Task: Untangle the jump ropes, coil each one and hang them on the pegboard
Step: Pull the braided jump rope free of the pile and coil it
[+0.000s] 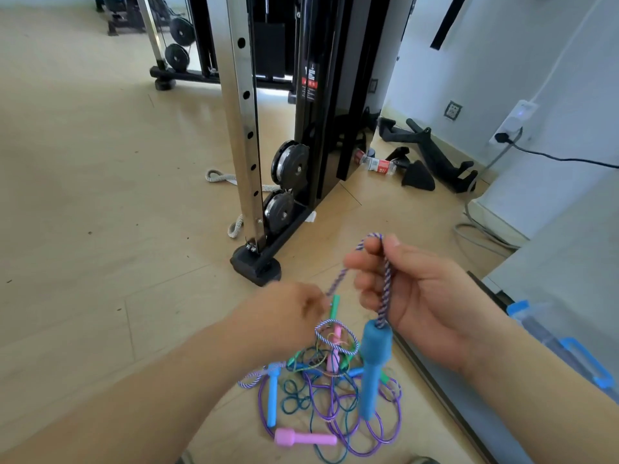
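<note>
The right hand [418, 296] grips a purple-and-white braided jump rope [387, 279], looped over its curled fingers. The rope's blue foam handle [373, 363] dangles just below the palm. The left hand [284, 313] pinches the same rope lower down, directly above the tangle of ropes [318, 390] on the wooden floor [100, 195].
</note>
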Action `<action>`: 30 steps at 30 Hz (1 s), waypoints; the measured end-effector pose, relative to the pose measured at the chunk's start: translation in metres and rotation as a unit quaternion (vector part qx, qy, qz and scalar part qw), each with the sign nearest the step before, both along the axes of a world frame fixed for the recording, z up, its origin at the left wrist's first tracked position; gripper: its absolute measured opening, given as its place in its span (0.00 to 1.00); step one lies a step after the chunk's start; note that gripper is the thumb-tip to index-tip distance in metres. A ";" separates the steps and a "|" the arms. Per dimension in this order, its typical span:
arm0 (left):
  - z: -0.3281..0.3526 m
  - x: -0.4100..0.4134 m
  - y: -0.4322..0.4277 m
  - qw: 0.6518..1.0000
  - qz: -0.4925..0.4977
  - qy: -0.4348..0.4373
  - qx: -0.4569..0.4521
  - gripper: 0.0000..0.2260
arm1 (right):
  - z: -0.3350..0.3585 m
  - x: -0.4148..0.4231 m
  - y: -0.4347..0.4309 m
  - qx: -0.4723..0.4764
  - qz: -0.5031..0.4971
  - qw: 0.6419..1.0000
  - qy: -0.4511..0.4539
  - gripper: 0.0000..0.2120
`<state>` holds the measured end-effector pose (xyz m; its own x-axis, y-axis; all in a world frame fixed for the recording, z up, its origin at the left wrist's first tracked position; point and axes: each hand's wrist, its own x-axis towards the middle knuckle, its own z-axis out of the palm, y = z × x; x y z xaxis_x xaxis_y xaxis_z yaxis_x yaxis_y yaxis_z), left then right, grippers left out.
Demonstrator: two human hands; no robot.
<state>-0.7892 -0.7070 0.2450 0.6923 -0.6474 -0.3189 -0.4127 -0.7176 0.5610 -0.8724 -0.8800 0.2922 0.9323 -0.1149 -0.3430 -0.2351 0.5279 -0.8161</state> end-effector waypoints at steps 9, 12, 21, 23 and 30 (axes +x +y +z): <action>0.037 -0.034 -0.007 0.985 -0.078 0.049 -0.144 0.13 | -0.034 0.003 -0.014 -0.324 -0.103 0.940 0.022 0.07; 0.048 -0.017 0.001 0.945 0.019 0.108 -0.308 0.08 | -0.036 0.000 -0.017 -0.355 -0.044 0.934 0.019 0.08; 0.009 0.010 0.002 0.971 0.079 0.040 -0.223 0.14 | -0.005 -0.003 0.013 -0.022 0.066 0.998 0.001 0.12; 0.002 -0.002 -0.003 0.983 0.034 0.086 -0.162 0.14 | 0.000 0.000 0.016 0.065 0.019 0.998 0.001 0.14; 0.010 -0.024 -0.007 0.996 -0.061 0.058 -0.037 0.18 | -0.027 0.009 0.008 -0.166 -0.121 0.978 0.025 0.13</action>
<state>-0.8136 -0.7140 0.2548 0.5680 -0.7493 -0.3406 -0.4233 -0.6209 0.6598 -0.8639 -0.8716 0.2648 0.8473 -0.4429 -0.2930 -0.1791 0.2810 -0.9428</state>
